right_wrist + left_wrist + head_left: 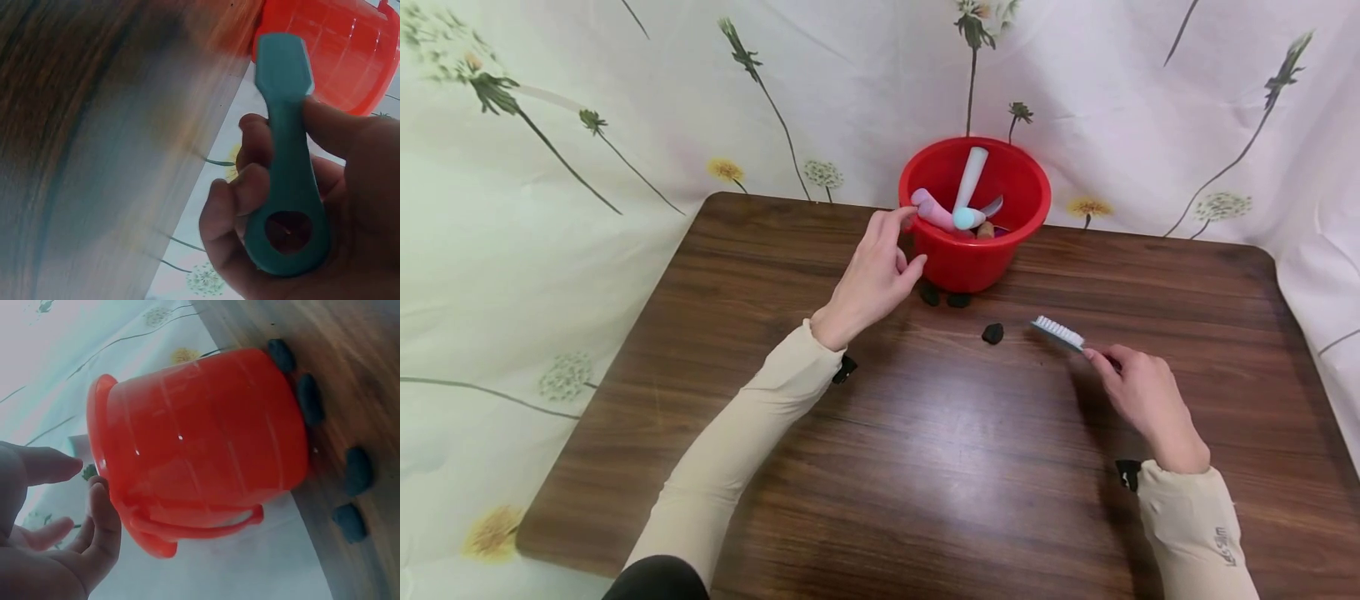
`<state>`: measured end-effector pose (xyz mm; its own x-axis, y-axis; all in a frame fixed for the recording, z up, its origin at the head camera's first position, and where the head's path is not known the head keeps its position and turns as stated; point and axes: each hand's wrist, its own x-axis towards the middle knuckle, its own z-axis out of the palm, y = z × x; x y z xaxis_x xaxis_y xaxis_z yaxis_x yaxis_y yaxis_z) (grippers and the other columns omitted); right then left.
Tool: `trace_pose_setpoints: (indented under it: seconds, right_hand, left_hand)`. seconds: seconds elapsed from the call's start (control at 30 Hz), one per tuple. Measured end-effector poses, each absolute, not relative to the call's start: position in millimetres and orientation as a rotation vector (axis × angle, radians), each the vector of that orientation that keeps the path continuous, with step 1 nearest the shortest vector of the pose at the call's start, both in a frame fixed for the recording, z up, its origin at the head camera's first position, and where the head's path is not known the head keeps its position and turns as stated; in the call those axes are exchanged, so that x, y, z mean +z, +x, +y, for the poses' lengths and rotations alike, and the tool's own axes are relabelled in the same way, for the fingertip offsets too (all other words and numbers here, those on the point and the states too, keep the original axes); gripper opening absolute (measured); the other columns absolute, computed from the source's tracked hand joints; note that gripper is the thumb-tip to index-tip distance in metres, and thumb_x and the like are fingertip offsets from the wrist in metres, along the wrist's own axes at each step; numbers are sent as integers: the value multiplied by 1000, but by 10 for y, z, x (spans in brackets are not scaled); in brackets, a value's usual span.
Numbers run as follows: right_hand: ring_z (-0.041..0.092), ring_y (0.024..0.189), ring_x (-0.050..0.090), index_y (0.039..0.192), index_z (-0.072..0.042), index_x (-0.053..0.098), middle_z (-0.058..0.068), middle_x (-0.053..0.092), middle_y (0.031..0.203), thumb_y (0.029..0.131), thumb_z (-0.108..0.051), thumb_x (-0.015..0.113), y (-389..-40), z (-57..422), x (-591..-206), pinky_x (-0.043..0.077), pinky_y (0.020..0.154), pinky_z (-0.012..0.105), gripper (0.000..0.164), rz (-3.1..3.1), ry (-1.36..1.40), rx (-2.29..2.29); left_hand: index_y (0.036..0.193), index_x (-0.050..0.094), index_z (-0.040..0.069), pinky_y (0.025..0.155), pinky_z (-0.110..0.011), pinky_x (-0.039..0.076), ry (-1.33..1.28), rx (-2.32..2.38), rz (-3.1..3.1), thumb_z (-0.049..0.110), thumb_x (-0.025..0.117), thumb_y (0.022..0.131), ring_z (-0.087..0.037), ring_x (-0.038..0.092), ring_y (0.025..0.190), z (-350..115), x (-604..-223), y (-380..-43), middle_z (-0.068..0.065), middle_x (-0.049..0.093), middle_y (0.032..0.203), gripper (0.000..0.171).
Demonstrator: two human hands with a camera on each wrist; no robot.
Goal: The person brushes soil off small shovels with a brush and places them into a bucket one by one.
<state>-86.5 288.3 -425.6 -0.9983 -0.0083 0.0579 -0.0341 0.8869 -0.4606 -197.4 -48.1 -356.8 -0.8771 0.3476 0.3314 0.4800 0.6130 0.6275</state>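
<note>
A red bucket [973, 258] stands near the back edge of the table, several objects inside it. My left hand [877, 271] is at the bucket's left side, index fingertip right at the rim, thumb apart and nothing held. In the left wrist view the fingers [103, 515] overlap the bucket's rim. My right hand [1142, 392] grips a scrubbing brush [1058, 332] by its handle, white bristles facing up. The right wrist view shows the brush's teal handle [290, 169] between thumb and fingers, with a hole at its end.
In the bucket are a pink curved object [932, 210], a white rod-like object [972, 177] and a light-blue-tipped piece [965, 218]. Several small dark lumps [992, 333] lie in front of the bucket on the wooden table [865, 500]. A flower-patterned cloth [865, 92] hangs behind.
</note>
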Motion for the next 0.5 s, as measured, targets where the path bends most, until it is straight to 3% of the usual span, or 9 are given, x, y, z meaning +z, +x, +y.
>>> trace_pose_setpoints:
  seconds: [0.27, 0.5]
  right_hand:
    - [35, 66, 56, 90, 2, 67, 14, 63, 69, 98, -29, 55, -826, 2850, -4255, 44, 62, 52, 34, -3038, 26, 702]
    - [45, 73, 60, 93, 3, 65, 24, 65, 78, 96, -26, 58, -740, 2796, -4239, 45, 65, 58, 31, -3119, 53, 623]
  left_hand:
    - [138, 42, 5, 66, -24, 50, -704, -1021, -2770, 14, 61, 91, -14, 56, 69, -743, -3666, -1808, -13, 49, 123, 51]
    - [134, 48, 3, 61, -25, 46, -743, -845, -2844, 13, 58, 93, -14, 52, 68, -972, -3759, -1664, -12, 51, 117, 43]
